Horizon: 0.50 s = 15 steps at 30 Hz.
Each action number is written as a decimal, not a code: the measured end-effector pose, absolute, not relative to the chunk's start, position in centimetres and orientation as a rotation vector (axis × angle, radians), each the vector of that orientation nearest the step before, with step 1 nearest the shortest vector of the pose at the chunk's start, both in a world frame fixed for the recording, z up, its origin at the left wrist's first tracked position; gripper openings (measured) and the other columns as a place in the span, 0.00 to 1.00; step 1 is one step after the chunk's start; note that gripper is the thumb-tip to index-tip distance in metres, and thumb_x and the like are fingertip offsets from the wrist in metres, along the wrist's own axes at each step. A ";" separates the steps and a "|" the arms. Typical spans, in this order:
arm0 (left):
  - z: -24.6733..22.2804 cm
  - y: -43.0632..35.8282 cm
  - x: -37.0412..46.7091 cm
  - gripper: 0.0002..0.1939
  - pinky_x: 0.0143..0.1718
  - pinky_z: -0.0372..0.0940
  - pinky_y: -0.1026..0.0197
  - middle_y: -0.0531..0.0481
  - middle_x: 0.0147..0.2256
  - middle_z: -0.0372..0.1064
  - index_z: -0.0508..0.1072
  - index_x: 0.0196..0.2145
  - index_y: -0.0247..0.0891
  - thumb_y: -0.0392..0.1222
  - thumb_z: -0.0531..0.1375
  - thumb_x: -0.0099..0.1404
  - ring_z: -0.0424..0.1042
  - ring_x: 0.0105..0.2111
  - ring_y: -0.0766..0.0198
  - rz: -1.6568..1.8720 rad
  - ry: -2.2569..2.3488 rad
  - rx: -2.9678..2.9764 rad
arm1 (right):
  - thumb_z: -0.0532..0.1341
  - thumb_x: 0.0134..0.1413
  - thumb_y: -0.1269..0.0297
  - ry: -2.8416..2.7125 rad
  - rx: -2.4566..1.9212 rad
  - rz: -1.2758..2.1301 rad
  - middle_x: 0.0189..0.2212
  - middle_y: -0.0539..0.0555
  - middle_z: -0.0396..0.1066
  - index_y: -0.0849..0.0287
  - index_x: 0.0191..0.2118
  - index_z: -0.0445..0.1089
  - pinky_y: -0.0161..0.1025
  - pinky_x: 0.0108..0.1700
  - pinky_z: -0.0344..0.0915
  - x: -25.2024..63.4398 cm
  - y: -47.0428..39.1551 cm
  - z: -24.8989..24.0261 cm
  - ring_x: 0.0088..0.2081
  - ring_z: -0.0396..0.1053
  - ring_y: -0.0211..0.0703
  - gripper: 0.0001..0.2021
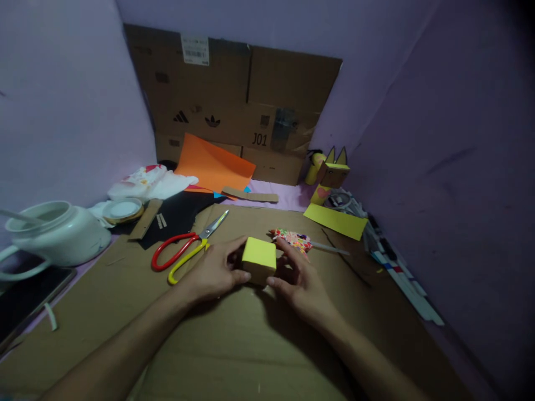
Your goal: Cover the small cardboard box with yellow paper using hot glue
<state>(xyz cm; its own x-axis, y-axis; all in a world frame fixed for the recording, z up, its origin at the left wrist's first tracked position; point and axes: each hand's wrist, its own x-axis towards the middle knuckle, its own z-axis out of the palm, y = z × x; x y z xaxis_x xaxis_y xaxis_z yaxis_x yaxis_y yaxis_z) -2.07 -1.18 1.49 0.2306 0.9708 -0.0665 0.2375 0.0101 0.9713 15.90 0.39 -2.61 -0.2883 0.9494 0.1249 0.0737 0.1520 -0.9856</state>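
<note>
Between both hands sits a small cardboard box [259, 253] with a bright yellow top and a bare brown front. My left hand [217, 270] grips its left side, the thumb at the lower front corner. On the opposite side my right hand [298, 281] holds it, thumb low and fingers along the right edge. Left of the box lie scissors [190, 248] with one red and one yellow handle, blades pointing away. Just behind my right fingers is a flower-patterned glue gun [292, 239], partly hidden, with a pale stick out of its back.
A white pot [58, 231] and a dark phone [29, 301] stand at left. Orange paper [215, 164] leans at the back, near a cardboard strip [251, 195]. A yellow paper strip [336, 221] and a cardboard animal figure [332, 175] are at right.
</note>
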 end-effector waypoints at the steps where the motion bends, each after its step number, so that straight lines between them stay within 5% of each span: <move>1: 1.2 -1.2 -2.2 0.28 0.43 0.63 0.58 0.50 0.41 0.72 0.67 0.48 0.39 0.27 0.58 0.46 0.68 0.43 0.56 0.864 1.212 1.480 | 0.64 0.37 0.72 -1.575 -1.039 1.246 0.52 0.58 0.61 0.53 0.54 0.61 0.49 0.47 0.65 15.9 0.4 -2.7 0.45 0.66 0.49 0.32; 10: 1.1 -1.3 -1.9 0.25 0.37 0.64 0.60 0.48 0.38 0.72 0.66 0.44 0.37 0.30 0.63 0.46 0.71 0.38 0.57 0.849 1.291 1.454 | 0.68 0.35 0.68 -1.779 -1.079 1.018 0.49 0.60 0.66 0.57 0.51 0.65 0.57 0.53 0.56 15.9 0.8 -3.1 0.51 0.63 0.57 0.31; 15: 1.1 -1.1 -1.9 0.18 0.36 0.65 0.61 0.51 0.35 0.72 0.68 0.37 0.37 0.29 0.62 0.46 0.71 0.37 0.58 0.853 1.144 1.397 | 0.66 0.39 0.70 -1.743 -0.965 1.079 0.48 0.57 0.68 0.54 0.50 0.66 0.53 0.52 0.61 15.8 0.9 -3.7 0.49 0.66 0.53 0.27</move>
<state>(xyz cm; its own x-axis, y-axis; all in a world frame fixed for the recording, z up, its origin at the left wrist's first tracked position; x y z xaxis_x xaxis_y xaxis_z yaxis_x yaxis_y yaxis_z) -1.87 -1.08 1.11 0.2786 0.9552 -0.0995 0.1772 0.0508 0.9829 15.78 0.87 -3.67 -0.3431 0.9032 0.2579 0.1716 0.3302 -0.9282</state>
